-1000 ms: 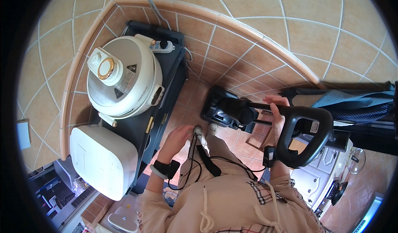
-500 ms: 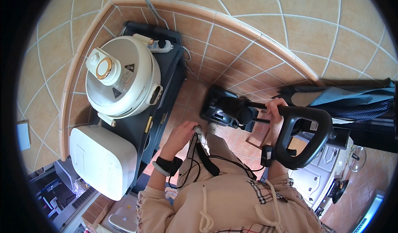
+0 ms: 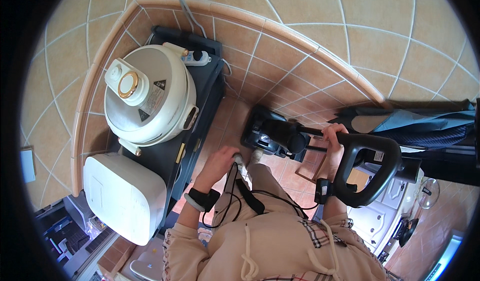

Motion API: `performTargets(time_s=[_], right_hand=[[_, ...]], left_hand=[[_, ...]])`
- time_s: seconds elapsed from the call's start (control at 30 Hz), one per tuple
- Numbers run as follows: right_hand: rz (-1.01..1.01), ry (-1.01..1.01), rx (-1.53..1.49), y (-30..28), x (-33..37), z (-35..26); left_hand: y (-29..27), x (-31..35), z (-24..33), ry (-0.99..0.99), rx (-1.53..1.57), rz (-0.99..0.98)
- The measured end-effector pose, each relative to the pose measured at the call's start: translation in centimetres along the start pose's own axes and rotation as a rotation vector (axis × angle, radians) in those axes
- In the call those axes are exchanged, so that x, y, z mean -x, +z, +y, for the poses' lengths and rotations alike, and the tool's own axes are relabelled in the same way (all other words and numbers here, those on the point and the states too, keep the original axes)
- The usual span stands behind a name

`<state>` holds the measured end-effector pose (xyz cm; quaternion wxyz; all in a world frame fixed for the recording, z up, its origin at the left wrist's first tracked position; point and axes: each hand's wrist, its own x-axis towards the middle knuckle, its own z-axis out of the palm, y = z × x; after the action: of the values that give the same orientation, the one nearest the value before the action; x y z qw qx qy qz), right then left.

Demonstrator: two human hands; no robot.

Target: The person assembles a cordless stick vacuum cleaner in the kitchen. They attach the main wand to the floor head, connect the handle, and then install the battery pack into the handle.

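Gripping hand: the right hand (image 3: 334,137) has its fingers curled over the shaft (image 3: 311,131) of the black floor cleaner (image 3: 281,132), just beside its loop handle (image 3: 367,142); a second ago those fingers were spread and loose there.
Other hand: the left hand (image 3: 218,163) is bent more than a second ago, fingers loosely folded over the left leg; whether they pinch anything, I cannot tell.
Cooker and white appliance: the pale round cooker (image 3: 150,96) and white boxy appliance (image 3: 122,196) stay on the dark cart (image 3: 214,71), as before.
Hidden: the right palm and the shaft beneath it; the left fingertips, where the black cable (image 3: 216,226) passes close by.
Hard to make out: the blue-grey cloth (image 3: 425,126) at the right, dim toward the rim.
Floor cleaner's place: its base stands on the tiles beside the shoes (image 3: 256,156), near the wall, with the handle rising to the person's right.
Floor cleaner's look: black, glossy at the base; the thick loop handle bears a small white label.
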<state>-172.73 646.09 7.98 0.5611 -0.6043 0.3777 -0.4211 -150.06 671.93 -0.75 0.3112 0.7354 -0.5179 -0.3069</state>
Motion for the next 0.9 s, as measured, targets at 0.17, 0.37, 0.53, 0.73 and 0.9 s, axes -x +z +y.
performTargets(time_s=[0.17,0.37,0.53,0.73,0.9], right_hand=[[-0.084,-0.06,-0.033,-0.7,-0.3,0.6],[-0.111,-0.139,-0.023,-0.9,0.5,0.6],[-0.092,-0.146,-0.026,0.1,1.4,-0.5],[-0.074,-0.186,0.045,0.8,2.8,-1.8],[-0.056,-0.097,0.037,1.8,3.3,-5.9]], left_hand=[[0.6,-1.1,-0.2,-0.012,0.038,-0.024],[0.6,-1.3,0.2,0.001,0.055,-0.005],[0.5,0.1,-0.5,-0.03,0.042,0.014],[1.0,1.9,-1.7,-0.043,0.046,0.033],[0.9,2.7,-2.1,-0.059,0.03,0.019]])
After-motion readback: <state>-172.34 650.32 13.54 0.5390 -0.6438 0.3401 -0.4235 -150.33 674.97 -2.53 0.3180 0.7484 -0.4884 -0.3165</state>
